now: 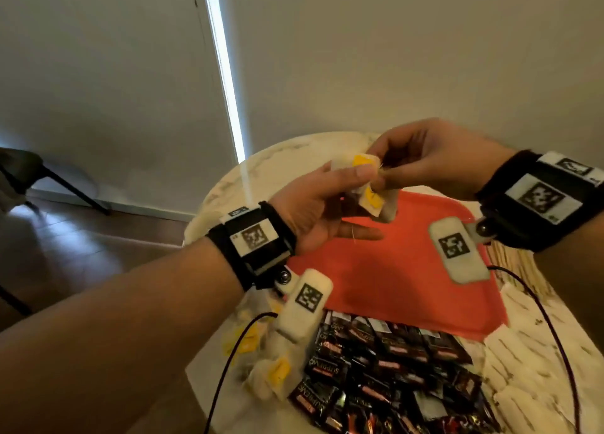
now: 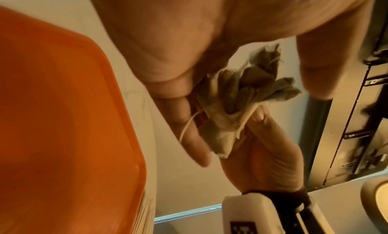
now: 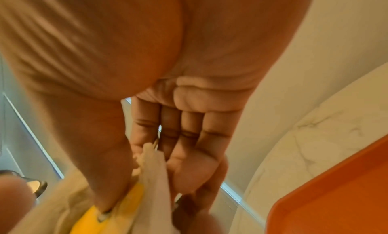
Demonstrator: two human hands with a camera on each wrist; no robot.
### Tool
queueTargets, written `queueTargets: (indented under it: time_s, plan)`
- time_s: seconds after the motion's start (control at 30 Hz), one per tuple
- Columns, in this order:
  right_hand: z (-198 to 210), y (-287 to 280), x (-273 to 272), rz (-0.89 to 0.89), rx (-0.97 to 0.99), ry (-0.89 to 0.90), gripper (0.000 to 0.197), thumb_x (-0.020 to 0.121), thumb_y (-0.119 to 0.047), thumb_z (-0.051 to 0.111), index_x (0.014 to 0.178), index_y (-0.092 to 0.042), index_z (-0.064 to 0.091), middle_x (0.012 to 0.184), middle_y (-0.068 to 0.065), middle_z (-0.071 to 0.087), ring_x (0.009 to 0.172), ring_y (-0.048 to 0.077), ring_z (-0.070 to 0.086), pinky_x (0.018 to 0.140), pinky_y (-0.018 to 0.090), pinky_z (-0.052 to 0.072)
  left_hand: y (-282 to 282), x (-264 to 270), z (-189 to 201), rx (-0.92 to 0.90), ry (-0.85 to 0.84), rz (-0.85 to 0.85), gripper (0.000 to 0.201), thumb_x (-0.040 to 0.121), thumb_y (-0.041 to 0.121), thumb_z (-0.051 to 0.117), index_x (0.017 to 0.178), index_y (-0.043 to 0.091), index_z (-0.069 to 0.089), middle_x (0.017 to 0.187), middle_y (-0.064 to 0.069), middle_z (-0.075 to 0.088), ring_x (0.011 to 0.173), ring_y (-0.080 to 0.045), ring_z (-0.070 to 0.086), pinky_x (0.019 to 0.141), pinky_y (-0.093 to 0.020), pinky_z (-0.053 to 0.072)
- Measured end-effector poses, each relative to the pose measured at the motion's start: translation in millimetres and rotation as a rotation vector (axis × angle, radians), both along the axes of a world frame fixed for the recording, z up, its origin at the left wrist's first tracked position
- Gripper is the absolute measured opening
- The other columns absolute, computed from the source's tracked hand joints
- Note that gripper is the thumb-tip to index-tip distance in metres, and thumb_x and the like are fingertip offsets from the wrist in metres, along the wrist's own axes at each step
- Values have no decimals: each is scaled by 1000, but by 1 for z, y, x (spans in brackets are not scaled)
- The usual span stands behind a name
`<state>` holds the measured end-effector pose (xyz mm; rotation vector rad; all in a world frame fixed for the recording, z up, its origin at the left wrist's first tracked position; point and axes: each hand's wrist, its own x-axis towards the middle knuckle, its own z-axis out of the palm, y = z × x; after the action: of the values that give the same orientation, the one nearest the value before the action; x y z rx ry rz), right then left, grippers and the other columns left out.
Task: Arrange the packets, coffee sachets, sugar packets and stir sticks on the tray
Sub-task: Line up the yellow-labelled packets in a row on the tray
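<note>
Packets point(image 1: 371, 185) of pale paper with yellow tags sit bunched in the grip of both hands, held in the air above the far edge of the red tray point(image 1: 392, 280). The left hand point(image 1: 313, 205) has its thumb pressed on top of the bunch and its fingers spread beneath it, so the grip is clamped on the packets; the left wrist view shows the crumpled bundle point(image 2: 241, 101) wedged between thumb and fingers, a thin string trailing from it. The right hand point(image 1: 431, 159) meets the bunch from the opposite side, fingertips pinching the top of the packets next to the left thumb; in the right wrist view its fingers point(image 3: 178, 133) curl down onto the pale paper and a yellow tag point(image 3: 117, 211).

Directly below the grip lies the tray, its surface bare, resting on the round marbled worktop point(image 1: 294, 152). Nearer the person than the grip, dark coffee sachets point(image 1: 385, 375) lie heaped beside the tray's near edge. Below the left wrist, more yellow-tagged packets point(image 1: 264, 368) are piled on the worktop. Below the right wrist, white sugar packets point(image 1: 519, 348) lie along the tray's right side, with stir sticks point(image 1: 510, 257) just beyond them.
</note>
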<state>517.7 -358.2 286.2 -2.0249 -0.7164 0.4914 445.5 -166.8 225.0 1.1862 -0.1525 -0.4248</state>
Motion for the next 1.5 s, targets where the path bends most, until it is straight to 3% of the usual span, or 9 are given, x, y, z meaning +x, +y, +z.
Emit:
queueTargets:
  time_s: [0.13, 0.2, 0.33, 0.57, 0.83, 0.97, 1.13, 1.3, 1.5]
  plan:
    - [-38, -12, -12, -17, -45, -94, 45, 64, -30, 82, 103, -9, 74, 100, 29, 71, 83, 31, 66, 76, 42, 55, -21, -1, -33, 91, -57, 82, 25, 77, 21, 67, 99, 10, 69, 93, -15, 70, 73, -23, 68, 61, -33, 59]
    - [-55, -18, -27, -48, -82, -166, 44, 68, -33, 82, 106, -12, 74, 100, 21, 75, 83, 27, 70, 79, 40, 58, -31, -10, -46, 179, -104, 122, 10, 87, 15, 59, 94, 11, 64, 85, -11, 69, 64, -20, 64, 55, -29, 53]
    - [-80, -22, -77, -151, -57, -245, 29, 85, -17, 80, 112, -17, 70, 101, 10, 77, 93, 29, 74, 90, 49, 60, -42, -48, -63, 217, -146, 199, 14, 95, 13, 51, 99, 8, 63, 76, -9, 68, 58, -18, 64, 53, -28, 52]
    - [-83, -32, -124, -305, -103, -290, 54, 82, -26, 85, 130, -29, 60, 113, -9, 69, 88, 18, 75, 80, 39, 64, -55, -75, -68, 111, -35, 349, 22, 103, 14, 58, 123, 5, 58, 91, -13, 71, 68, -24, 73, 59, -32, 61]
    - [-120, -25, -1, -274, -153, -138, 43, 90, -13, 75, 129, -15, 60, 102, 13, 76, 95, 30, 75, 84, 44, 63, -65, 33, -85, 130, -16, 401, 23, 102, 10, 59, 122, -1, 62, 96, -16, 73, 74, -25, 75, 60, -33, 62]
    - [-115, -19, 47, -269, -159, -130, 41, 90, -17, 76, 128, -17, 62, 101, 12, 77, 92, 29, 76, 87, 47, 62, -62, 80, -74, 139, 29, 439, 16, 99, 11, 62, 114, 5, 63, 110, -18, 73, 97, -33, 76, 70, -39, 65]
    - [-75, -23, 59, -272, -208, -209, 40, 89, -23, 78, 126, -21, 64, 92, 0, 78, 81, 17, 76, 80, 36, 64, -62, 94, -47, 57, 69, 479, 33, 97, 13, 67, 128, 4, 59, 116, -20, 71, 91, -29, 77, 70, -35, 63]
    - [-54, -42, 39, -322, -27, -212, 25, 91, -9, 74, 114, -18, 70, 84, 2, 76, 76, 20, 74, 74, 30, 62, -70, 75, -33, -63, 36, 437, 28, 99, 19, 70, 122, 3, 65, 111, -20, 76, 89, -29, 77, 64, -33, 64]
    - [-86, -53, 7, -287, 183, -113, 21, 95, -3, 67, 113, -12, 69, 83, 4, 70, 73, 17, 68, 72, 38, 62, -66, 38, -61, -160, -4, 413, 30, 98, 16, 70, 123, 2, 64, 110, -21, 77, 101, -34, 76, 67, -30, 65]
